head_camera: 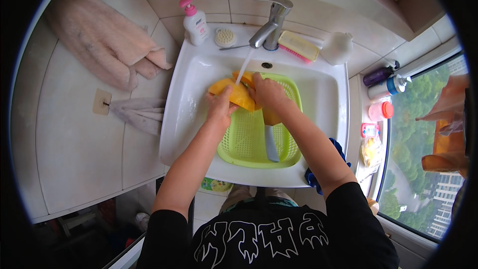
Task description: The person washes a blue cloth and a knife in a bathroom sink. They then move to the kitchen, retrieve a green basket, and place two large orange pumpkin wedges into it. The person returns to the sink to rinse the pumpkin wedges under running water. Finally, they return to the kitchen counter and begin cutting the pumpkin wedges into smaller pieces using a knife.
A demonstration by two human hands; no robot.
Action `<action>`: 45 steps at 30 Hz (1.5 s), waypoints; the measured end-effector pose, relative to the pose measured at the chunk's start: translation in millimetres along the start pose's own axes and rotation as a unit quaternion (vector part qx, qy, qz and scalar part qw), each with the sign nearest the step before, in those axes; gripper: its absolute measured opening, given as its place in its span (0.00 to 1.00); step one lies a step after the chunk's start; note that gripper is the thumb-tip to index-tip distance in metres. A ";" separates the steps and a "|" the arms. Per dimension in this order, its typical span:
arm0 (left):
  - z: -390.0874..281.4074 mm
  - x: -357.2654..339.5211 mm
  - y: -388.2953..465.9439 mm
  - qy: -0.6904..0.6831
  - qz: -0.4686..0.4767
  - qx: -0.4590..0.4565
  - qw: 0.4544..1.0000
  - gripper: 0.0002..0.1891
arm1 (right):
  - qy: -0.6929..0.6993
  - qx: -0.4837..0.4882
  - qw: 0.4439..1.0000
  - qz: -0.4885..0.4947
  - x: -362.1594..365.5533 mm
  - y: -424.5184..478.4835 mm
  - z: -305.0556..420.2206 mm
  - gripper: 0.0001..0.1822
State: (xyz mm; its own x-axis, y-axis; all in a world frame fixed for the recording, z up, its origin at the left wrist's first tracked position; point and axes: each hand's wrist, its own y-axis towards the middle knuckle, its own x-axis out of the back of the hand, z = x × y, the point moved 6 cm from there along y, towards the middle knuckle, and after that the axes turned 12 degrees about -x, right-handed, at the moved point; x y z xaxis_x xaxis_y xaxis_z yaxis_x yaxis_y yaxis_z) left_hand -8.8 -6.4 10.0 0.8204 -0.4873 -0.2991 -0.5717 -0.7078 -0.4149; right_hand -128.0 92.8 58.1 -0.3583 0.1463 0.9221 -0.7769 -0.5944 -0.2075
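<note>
In the white washbasin (186,116), my left hand (219,106) grips a yellow-orange piece of what looks like pumpkin (229,90) from its left side. My right hand (269,91) has its fingers on a second orange part (244,77) behind it; whether the two parts join is hidden. Water runs onto them from the chrome faucet (274,22). Below lies a lime-green plastic colander basket (241,142). A grey handle (271,144), apparently a knife's, rests in it, its upper end running into a brownish-yellow surface under my right wrist.
A pump bottle (195,26), a round bristle brush (225,37), a scrubbing brush (298,46) and a white rounded container (337,48) line the basin's back ledge. Towels (101,41) hang on the left wall. Bottles and jars (381,111) stand along the windowsill. Dark blue cloth (313,179) hangs at the front-right rim.
</note>
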 end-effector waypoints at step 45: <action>43.8 22.4 -26.2 0.228 0.200 0.118 0.946 0.19 | -0.024 -0.006 0.994 0.110 55.3 -111.5 -52.0 0.08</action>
State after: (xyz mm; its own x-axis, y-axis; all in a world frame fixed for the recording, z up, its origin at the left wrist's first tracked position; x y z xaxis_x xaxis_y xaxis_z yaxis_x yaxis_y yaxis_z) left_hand 24.1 23.7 -23.5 0.4274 -0.8992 -0.0936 -0.7790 -0.3138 -0.5428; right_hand -88.1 208.3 115.2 -0.4953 -0.0238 0.8684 -0.6884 -0.5990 -0.4090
